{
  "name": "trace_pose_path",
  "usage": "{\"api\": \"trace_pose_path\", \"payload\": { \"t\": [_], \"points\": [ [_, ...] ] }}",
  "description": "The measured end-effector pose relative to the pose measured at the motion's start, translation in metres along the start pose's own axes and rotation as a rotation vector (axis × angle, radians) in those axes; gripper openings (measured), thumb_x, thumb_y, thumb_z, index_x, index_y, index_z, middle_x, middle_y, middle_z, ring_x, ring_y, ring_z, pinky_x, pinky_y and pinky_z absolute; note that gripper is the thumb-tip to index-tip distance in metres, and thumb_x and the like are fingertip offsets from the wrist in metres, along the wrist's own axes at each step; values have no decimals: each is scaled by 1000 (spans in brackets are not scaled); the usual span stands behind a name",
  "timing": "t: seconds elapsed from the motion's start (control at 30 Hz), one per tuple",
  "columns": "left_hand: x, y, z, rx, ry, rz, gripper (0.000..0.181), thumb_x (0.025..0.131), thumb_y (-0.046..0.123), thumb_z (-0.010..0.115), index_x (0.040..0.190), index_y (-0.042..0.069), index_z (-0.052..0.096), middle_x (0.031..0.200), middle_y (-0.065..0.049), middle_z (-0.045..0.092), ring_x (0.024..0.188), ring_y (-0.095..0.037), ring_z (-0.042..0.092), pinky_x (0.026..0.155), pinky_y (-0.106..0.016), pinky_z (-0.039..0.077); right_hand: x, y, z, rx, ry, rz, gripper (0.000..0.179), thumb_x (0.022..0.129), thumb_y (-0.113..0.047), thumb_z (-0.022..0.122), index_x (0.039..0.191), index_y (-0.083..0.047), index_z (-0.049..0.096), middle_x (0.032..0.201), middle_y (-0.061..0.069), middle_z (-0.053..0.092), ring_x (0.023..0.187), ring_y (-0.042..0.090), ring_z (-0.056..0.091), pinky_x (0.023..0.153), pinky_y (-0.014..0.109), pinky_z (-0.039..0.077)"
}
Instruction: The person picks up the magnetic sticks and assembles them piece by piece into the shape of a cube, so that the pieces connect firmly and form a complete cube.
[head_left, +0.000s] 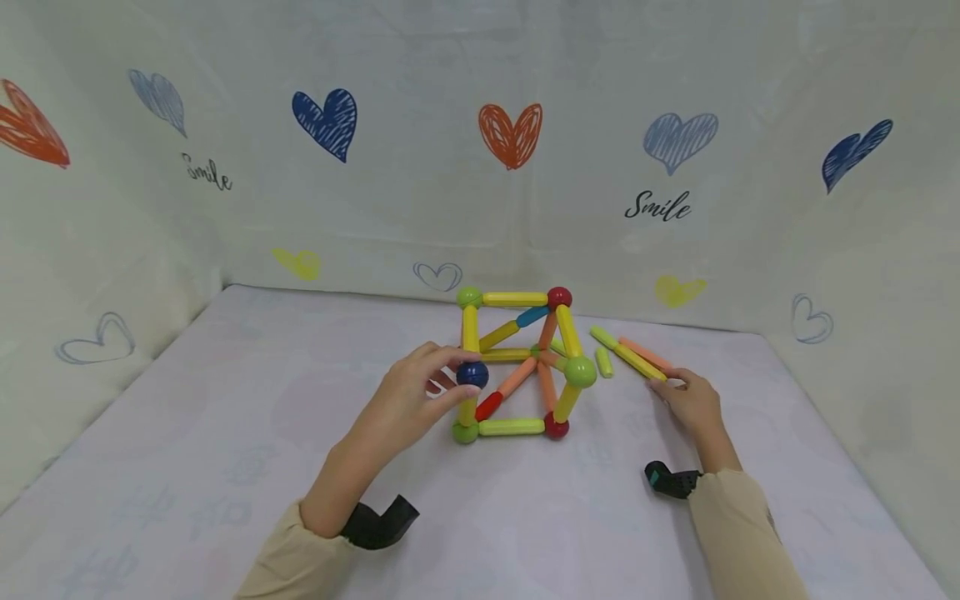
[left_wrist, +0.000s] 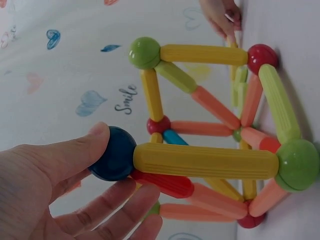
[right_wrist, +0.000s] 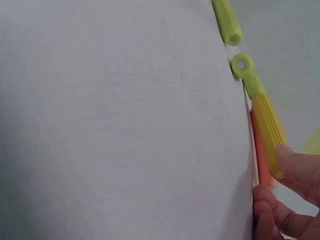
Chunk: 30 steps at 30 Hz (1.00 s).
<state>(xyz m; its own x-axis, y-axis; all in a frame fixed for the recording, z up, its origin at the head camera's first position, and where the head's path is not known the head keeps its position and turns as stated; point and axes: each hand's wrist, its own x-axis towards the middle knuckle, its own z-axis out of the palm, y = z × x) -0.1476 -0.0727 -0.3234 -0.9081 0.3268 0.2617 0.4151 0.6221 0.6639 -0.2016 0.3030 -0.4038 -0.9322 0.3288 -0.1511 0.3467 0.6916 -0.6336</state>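
My left hand (head_left: 408, 392) pinches a dark blue ball (head_left: 472, 375) between thumb and fingers. In the left wrist view that ball caps a ribbed yellow rod (left_wrist: 205, 161), whose other end meets a green ball (left_wrist: 298, 165). The rod belongs to a cube-like frame of magnetic rods and balls standing on the table, with a green ball (head_left: 580, 372) and a red ball (head_left: 559, 298) among its upper corners. To the right, my right hand (head_left: 690, 404) pinches the near end of a loose yellow rod (right_wrist: 270, 130). Its far end meets a lime rod (right_wrist: 254, 85).
An orange rod (head_left: 647, 353) lies alongside the yellow one. A short lime rod (head_left: 604, 362) lies between these and the frame. Behind the white table (head_left: 225, 467) hangs a pale backdrop (head_left: 420, 192) with printed hearts. Dark wrist devices show at both sleeves.
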Motion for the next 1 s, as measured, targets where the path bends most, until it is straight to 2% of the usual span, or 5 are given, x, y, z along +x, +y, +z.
{"api": "trace_pose_path", "payload": {
  "t": [0.2, 0.37, 0.47, 0.7, 1.0],
  "points": [
    [1, -1, 1, 6, 11, 14, 42, 80, 26, 71, 119, 15, 61, 102, -4, 59, 86, -14, 61, 76, -28, 53, -9, 0, -4, 232, 68, -36, 49, 94, -29, 51, 130, 4, 46, 86, -4, 66, 69, -3, 56, 61, 15, 45],
    [1, -1, 1, 7, 6, 2, 41, 80, 26, 71, 119, 15, 61, 101, -4, 59, 86, -15, 61, 76, -28, 53, -13, -6, -4, 407, 124, -28, 46, 93, -22, 53, 128, 6, 47, 70, -23, 59, 62, -11, 56, 59, 12, 48],
    [1, 0, 1, 5, 2, -3, 42, 80, 26, 71, 119, 15, 61, 101, -4, 58, 86, -15, 61, 76, -28, 53, -16, -9, -4, 365, 162, -23, 43, 92, -22, 54, 124, 6, 50, 67, -19, 59, 59, -9, 55, 58, 10, 47],
    [0, 1, 0, -1, 5, -3, 41, 81, 26, 71, 119, 15, 61, 101, -2, 58, 86, -14, 61, 76, -28, 53, -26, -13, -6, 119, 164, -68, 41, 92, -23, 50, 121, 5, 53, 91, 13, 66, 65, 2, 52, 57, 17, 41],
    [1, 0, 1, -10, 0, -6, 41, 81, 26, 71, 119, 15, 61, 101, -4, 58, 86, -15, 61, 77, -31, 54, -39, -17, -9, 25, 86, -148, 39, 91, -23, 50, 118, 4, 54, 84, 9, 65, 67, 8, 53, 59, 23, 40]
  ]
}}
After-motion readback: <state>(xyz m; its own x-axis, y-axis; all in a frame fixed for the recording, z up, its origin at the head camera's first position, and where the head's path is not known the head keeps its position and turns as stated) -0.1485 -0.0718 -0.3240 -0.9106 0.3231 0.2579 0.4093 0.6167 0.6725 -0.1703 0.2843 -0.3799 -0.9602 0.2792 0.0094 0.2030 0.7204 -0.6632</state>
